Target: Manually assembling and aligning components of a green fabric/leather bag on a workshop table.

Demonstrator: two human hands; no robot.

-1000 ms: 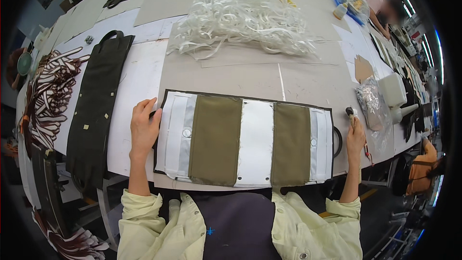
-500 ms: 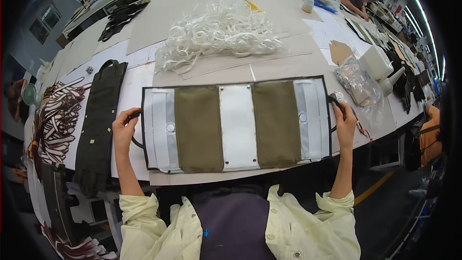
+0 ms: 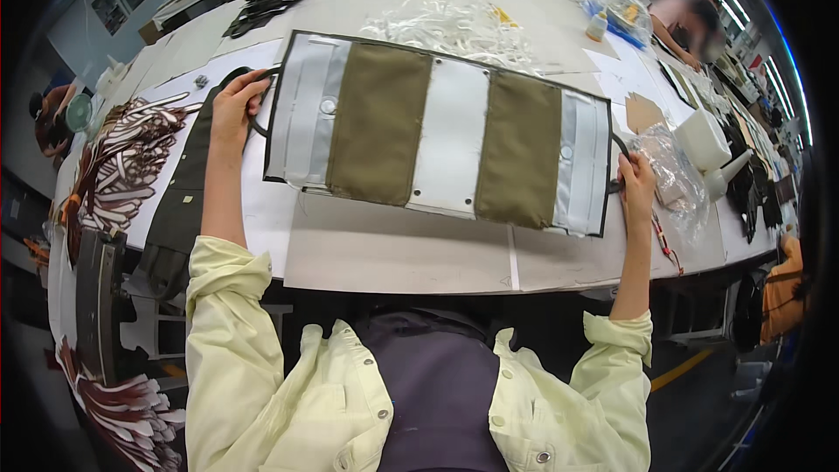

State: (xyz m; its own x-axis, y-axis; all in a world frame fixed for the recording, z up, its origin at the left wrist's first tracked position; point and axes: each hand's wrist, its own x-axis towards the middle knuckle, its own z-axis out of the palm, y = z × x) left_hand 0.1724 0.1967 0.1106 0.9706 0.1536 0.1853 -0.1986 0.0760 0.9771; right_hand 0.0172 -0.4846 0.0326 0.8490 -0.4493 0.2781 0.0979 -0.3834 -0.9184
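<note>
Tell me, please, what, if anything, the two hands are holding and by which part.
An olive and white panel: the left hand grips its dark left loop handle, the right hand its dark right loop handle.

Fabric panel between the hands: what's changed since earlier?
The fabric panel moved away from the body, left end farthest, now hiding part of the white ribbons. The right hand took hold of the right handle. The left hand stayed at the left handle; the striped straps stayed put.

a workshop for cloth goods: a wide table (image 3: 393, 253) piled with white ribbon (image 3: 441, 28) and bundled straps (image 3: 131, 162), another person (image 3: 671, 16) nearby, strip lights (image 3: 800, 92) overhead.
</note>
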